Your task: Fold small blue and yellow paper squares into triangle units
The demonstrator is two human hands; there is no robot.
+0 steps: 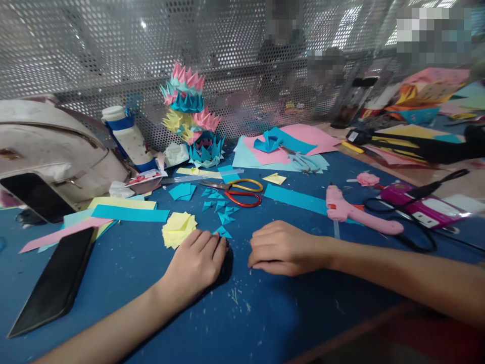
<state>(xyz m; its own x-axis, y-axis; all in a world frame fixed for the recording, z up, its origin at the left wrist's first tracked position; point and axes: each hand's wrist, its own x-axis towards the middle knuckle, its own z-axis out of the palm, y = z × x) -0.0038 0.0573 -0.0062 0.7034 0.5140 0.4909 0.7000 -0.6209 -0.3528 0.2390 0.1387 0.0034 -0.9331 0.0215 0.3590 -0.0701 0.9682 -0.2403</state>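
The left hand and right hand rest curled, a gap between them, fingertips hidden, so I cannot tell whether they pinch anything. Yellow squares and small blue folded papers lie just beyond the left; scrap-flecked tabletop runs to the near edge.

paper stack left of triangles
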